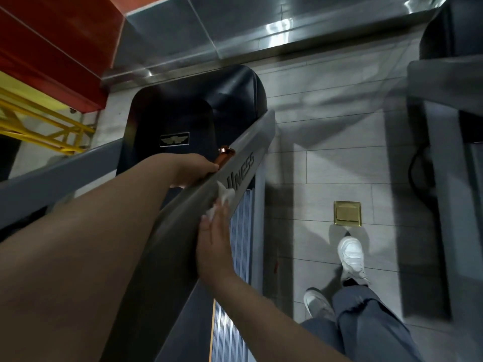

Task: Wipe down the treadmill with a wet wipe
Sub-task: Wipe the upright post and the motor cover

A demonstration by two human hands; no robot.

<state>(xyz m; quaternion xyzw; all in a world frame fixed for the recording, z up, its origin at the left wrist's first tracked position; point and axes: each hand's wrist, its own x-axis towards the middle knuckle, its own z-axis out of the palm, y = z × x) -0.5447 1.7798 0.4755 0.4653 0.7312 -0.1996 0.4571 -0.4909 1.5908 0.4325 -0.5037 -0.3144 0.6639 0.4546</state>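
A grey treadmill upright (243,158) with dark lettering slants from the lower middle up toward the black motor cover (198,105). My right hand (213,244) lies flat against its outer face, pressing a crumpled white wet wipe (222,201) under the fingertips just below the lettering. My left hand (197,168) reaches over the upright's inner edge and holds a copper-coloured cylindrical object (224,155); what that object is cannot be told. Below the hands, the ribbed side rail (241,231) of the deck shows.
Grey tiled floor lies to the right, with a brass floor socket cover (347,213). My feet in white shoes (351,257) stand beside the deck. Another treadmill (444,178) stands at the far right. A metal ledge (235,48) runs along the wall ahead; a yellow frame (44,121) is left.
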